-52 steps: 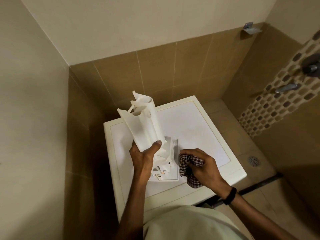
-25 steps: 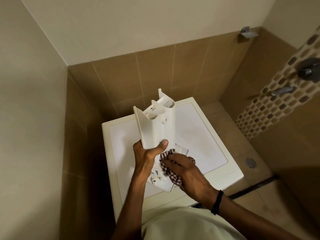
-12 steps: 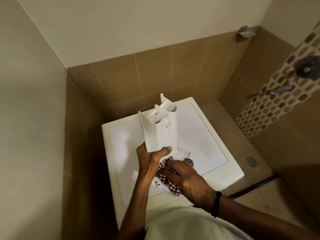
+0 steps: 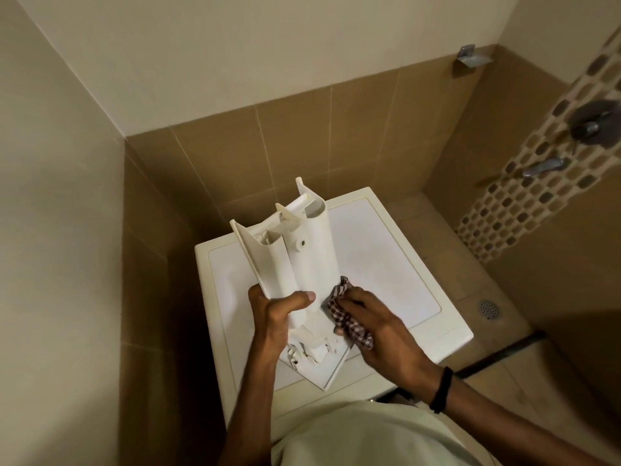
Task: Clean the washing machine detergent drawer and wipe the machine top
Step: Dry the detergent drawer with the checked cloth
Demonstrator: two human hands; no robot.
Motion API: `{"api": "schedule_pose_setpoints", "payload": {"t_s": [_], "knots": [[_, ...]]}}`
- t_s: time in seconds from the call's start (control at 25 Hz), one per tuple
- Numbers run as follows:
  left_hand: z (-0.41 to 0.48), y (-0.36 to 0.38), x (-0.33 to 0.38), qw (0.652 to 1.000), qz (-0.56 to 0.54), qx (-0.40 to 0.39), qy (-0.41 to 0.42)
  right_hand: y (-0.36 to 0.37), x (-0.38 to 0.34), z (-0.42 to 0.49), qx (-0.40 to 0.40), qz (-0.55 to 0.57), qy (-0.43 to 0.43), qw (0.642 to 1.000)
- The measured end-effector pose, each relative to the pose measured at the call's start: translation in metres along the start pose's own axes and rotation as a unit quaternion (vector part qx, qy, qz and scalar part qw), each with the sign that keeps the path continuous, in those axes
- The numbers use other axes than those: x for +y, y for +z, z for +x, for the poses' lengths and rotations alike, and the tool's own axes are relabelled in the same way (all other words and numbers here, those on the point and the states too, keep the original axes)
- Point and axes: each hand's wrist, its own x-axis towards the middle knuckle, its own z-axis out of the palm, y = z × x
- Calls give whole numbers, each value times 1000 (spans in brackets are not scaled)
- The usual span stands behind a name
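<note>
The right hand (image 4: 386, 331) now presses the checked cloth (image 4: 347, 319) against the lower right side of the detergent drawer (image 4: 302, 264), no longer apart from it; the drawer stands straighter.

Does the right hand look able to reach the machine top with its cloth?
Probably yes: the right hand grips the cloth against the drawer, and the machine top beside it shows nothing in between.
</note>
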Motion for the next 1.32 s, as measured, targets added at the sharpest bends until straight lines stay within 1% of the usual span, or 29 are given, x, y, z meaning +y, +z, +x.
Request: {"api": "schedule_pose_setpoints", "payload": {"t_s": [0.04,0.08,0.2,0.28,0.32,0.4,0.48,0.52,0.56,0.6,0.64,0.68,0.72,0.76,0.8,0.84,0.88,0.92,0.96,1.0,1.12,1.2,1.24,1.32], "knots": [[2,0,2,1000,5,-2,3,4,0,-1,-16,-48,-39,998],[4,-1,2,1000,13,-4,4,7,3,-2,-25,-84,-57,994],[7,-3,-4,1000,26,-2,-13,5,11,-4,-38,-87,-83,992],[5,-3,-7,999,20,26,-38,4,10,-4,-61,-125,-76,987],[6,-2,-8,999,23,24,-35,4,8,-3,-64,-141,-61,986],[4,-1,-6,999,41,-9,-14,5,8,-3,-53,-127,-46,989],[2,-1,-4,999,34,-3,-24,3,3,-5,-18,-63,-48,997],[1,-1,-4,999,12,16,-41,1,0,-5,19,-16,-28,999],[1,-3,-6,997,-9,39,-59,-2,-4,-3,66,46,22,997],[0,-5,-9,996,-24,55,-70,-7,-7,0,112,116,96,982],[-1,-6,-9,995,-41,63,-72,-14,-7,4,148,185,172,956],[-2,-7,-8,994,-55,66,-68,-21,-5,7,169,236,228,930],[-2,-8,-7,994,-62,65,-60,-28,-1,10,172,250,248,920],[0,-9,-8,995,-59,58,-49,-33,2,13,158,226,235,932],[2,-10,-9,997,-57,44,-37,-36,3,14,122,176,199,956],[3,-12,-10,997,-59,33,-28,-35,4,13,67,122,153,978],[4,-12,-12,997,-65,30,-24,-31,4,11,6,74,108,991],[6,-13,-12,997,-68,32,-24,-26,3,9,-49,42,76,995],[6,-13,-11,997,-70,33,-22,-23,2,8,-79,27,60,995],[6,-12,-8,997,-72,29,-18,-21,2,6,-80,22,50,995],[1,-11,-3,996,-79,35,-16,-23,5,9,-23,22,19,999],[1,-14,-6,992,-104,59,-34,-24,3,14,24,44,27,998],[2,-15,-8,988,-127,76,-50,-25,-1,17,57,81,64,993],[6,-20,-14,979,-156,106,-77,-33,-9,23,123,189,162,961]]}}
